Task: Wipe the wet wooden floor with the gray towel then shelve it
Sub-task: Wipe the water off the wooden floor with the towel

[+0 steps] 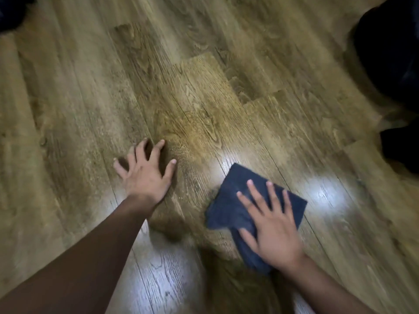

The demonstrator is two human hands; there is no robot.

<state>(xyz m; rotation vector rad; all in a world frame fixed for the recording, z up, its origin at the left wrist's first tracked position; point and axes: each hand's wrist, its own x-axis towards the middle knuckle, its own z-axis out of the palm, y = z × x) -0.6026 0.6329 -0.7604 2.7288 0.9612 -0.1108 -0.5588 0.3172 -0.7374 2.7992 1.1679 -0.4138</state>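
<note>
The folded gray towel (235, 200) lies flat on the wooden floor (204, 91) at lower right of centre. My right hand (272, 225) presses down on it with straight, spread fingers, covering the towel's near half. To its left, my left hand (146, 172) rests on the bare planks, fingers splayed, holding nothing. Bright sheen patches show on the floor around the towel and below my left forearm.
A dark object (394, 53) fills the upper right edge, with another dark shape (401, 148) just below it. A dark corner (13, 12) shows at the upper left. Bare planks stretch across the middle and left.
</note>
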